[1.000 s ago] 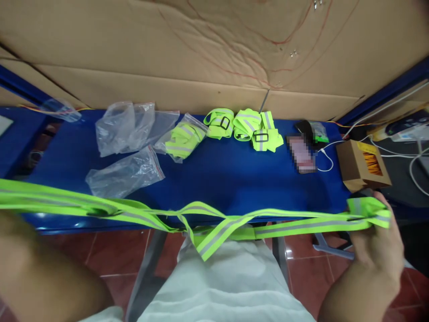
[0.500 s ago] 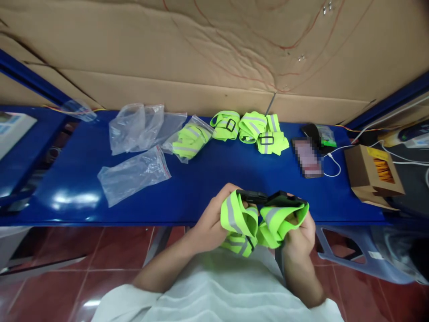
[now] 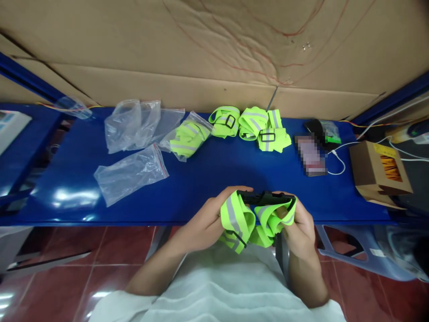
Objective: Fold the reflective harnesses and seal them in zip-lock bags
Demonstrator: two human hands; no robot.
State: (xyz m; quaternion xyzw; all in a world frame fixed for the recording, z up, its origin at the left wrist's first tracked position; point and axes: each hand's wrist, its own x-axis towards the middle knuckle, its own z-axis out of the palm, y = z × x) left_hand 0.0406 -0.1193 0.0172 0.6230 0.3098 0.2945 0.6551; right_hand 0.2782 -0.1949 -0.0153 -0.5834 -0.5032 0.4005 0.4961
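My left hand (image 3: 209,223) is closed around one end of a neon yellow-green reflective strap (image 3: 232,214) with grey stripes. My right hand (image 3: 301,228) grips the other end of the strap, its fingers partly hidden by a loop. Between the hands, the two halves of a black buckle (image 3: 256,197) meet at the top; whether they are locked I cannot tell. A black slider (image 3: 236,239) sits on the hanging strap on the left. On the table beyond lie rolled straps (image 3: 224,121) of the same kind, and one bagged strap (image 3: 187,138).
Clear plastic bags (image 3: 132,174) lie on the left of the blue table (image 3: 208,179). On the right are a phone (image 3: 311,156) with a white cable, a black item (image 3: 315,129) and a cardboard box (image 3: 372,167). A cardboard wall (image 3: 167,76) closes the back.
My hands have come closer together, the right one moving left. The two buckle halves, offset before, now line up and meet. The view has shifted slightly.
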